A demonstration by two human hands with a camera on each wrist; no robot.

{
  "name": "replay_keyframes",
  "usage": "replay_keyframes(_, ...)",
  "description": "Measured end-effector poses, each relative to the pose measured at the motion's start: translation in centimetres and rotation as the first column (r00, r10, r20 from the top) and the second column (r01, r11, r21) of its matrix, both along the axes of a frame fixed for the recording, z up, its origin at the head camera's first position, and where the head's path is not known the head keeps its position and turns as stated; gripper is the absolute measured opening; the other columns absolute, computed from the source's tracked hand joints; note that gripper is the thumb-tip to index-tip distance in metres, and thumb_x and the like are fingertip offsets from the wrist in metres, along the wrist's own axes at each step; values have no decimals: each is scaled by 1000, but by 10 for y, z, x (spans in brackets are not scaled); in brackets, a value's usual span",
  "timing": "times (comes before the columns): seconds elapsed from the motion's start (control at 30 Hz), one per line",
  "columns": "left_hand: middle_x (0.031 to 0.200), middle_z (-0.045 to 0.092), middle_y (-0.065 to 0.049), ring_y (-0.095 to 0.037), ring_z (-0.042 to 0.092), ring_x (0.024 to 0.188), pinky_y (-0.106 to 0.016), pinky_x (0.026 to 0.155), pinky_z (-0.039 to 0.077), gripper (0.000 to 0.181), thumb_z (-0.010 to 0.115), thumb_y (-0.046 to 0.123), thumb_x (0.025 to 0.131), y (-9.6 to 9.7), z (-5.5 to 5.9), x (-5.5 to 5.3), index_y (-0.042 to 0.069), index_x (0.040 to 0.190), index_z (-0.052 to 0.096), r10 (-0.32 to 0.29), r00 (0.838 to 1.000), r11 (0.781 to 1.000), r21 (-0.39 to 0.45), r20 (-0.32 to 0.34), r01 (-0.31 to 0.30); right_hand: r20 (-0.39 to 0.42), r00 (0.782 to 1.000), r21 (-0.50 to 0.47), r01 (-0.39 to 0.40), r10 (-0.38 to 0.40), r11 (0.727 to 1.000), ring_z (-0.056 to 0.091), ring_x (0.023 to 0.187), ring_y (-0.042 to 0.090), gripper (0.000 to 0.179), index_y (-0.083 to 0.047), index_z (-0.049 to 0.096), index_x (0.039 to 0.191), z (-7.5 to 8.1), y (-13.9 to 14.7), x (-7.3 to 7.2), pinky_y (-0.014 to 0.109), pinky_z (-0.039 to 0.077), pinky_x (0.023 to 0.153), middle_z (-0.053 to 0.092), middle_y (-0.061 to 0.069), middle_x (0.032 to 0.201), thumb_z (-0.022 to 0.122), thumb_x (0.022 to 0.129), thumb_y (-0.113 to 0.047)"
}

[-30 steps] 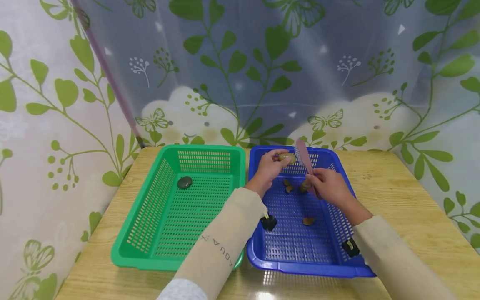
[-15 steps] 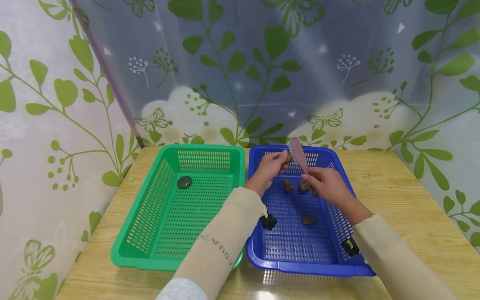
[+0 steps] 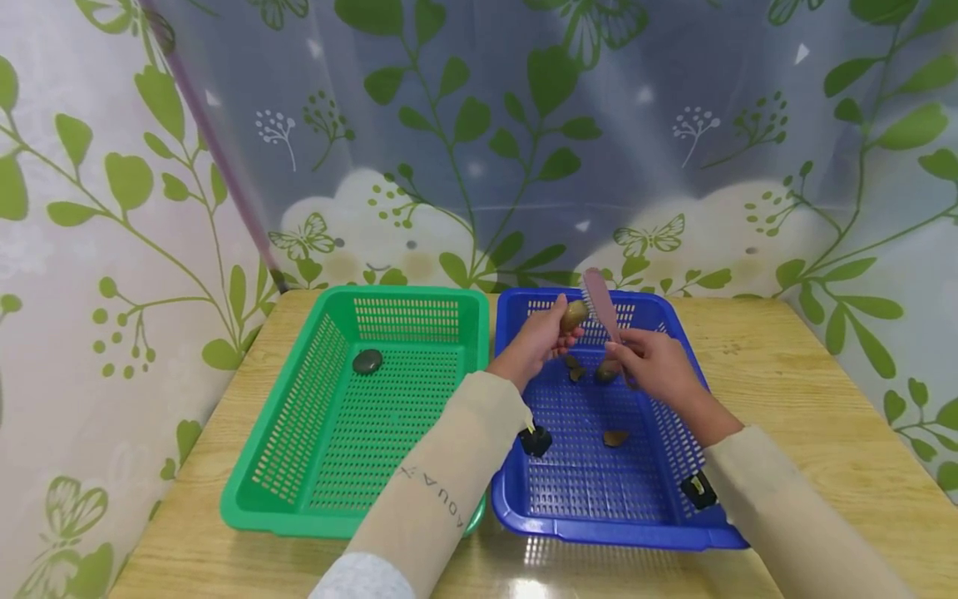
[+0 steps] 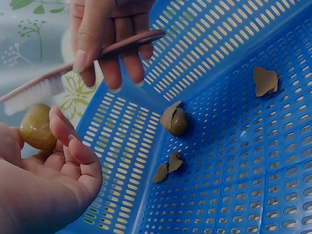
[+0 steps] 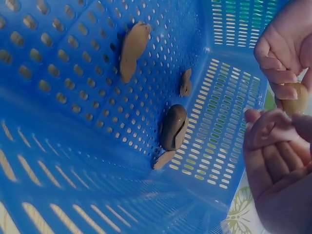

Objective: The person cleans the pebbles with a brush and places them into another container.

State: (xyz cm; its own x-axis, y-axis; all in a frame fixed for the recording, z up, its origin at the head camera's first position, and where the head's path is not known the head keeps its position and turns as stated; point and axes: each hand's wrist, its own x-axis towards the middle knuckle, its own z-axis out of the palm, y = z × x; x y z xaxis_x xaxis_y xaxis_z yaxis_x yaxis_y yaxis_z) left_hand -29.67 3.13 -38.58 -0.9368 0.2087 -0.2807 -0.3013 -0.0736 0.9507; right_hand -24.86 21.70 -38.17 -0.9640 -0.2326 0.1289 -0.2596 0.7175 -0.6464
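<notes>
Over the far end of the blue basket (image 3: pixel 621 532), my left hand (image 3: pixel 540 339) holds a smooth, shiny yellowish-brown stone (image 4: pixel 38 127) between thumb and fingers. My right hand (image 3: pixel 662 366) pinches the handle of a pink brush (image 3: pixel 601 301) with pale bristles. In the left wrist view the bristles lie just above the stone's top. Below the hands, a darker stone (image 5: pixel 174 127) with cracked brown crust on it sits on the basket floor. Beside it are small brown flakes (image 4: pixel 168 168), and a larger flake (image 3: pixel 616 438) lies nearer the front.
A green basket (image 3: pixel 299 522) stands left of the blue one on the wooden table (image 3: pixel 778 391), holding one dark oval stone (image 3: pixel 367 362) near its far left corner. Behind the table hangs a patterned curtain (image 3: pixel 479 166). The blue basket's walls rise around the hands' work area.
My left hand has turned the stone, from lying sideways, through mostly covered by fingers, to standing more upright. The brush swung left toward it, then slightly back right. The baskets stay put.
</notes>
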Motion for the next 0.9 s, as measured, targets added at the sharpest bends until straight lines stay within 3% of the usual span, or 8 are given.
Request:
replay_keyframes(0.1,84,64,-7,-8,53,59,-20,58,44,58,30,45,106,1,1,0,-3,115,63,-2,999,1000,21,42,1,9,999,-44,-46,46,998,68,70,23,35,1,62,121,-1,-2,0,30,49,54,73,16,87,55,100,-26)
replay_keyframes(0.23,93,70,-11,-10,57,64,-25,64,47,56,28,44,106,2,0,-1,1,122,61,-31,998,999,13,47,31,27,996,-70,-83,85,994,67,70,23,38,3,60,126,-1,-3,1,30,50,53,73,16,90,56,100,-25)
replay_keyframes(0.37,103,71,-13,-15,64,78,-38,84,51,55,28,43,106,3,0,-1,3,124,61,-68,998,997,-22,6,68,33,994,-65,-104,107,992,65,68,19,38,4,60,127,1,-3,2,30,48,52,72,18,90,56,100,-23)
replay_keyframes(0.53,115,68,-13,-24,64,101,-51,101,42,49,33,39,106,2,0,0,4,127,60,-112,993,993,-36,-31,111,29,995,-50,-93,95,994,62,63,19,32,2,64,120,1,-2,1,30,47,52,72,12,82,56,100,-22)
replay_keyframes(0.67,116,66,-12,-24,60,104,-47,98,45,48,33,36,107,2,0,1,2,127,60,-120,991,990,-87,-56,115,30,998,-25,-50,51,998,64,64,17,29,1,66,113,1,-1,2,31,48,53,73,10,80,56,100,-22)
replay_keyframes(0.77,105,65,-10,-22,57,94,-37,85,49,48,33,36,107,2,1,1,0,122,61,-107,992,988,-123,-70,98,14,1000,16,-11,11,1000,63,64,15,27,0,67,107,3,1,2,31,47,54,72,10,79,55,101,-23)
replay_keyframes(0.9,94,63,-9,-18,56,84,-26,70,46,49,33,35,107,3,1,0,-3,118,62,-79,994,993,-91,-76,72,-19,999,74,28,-26,997,59,62,14,29,0,69,101,7,4,1,31,44,56,71,10,78,53,101,-24)
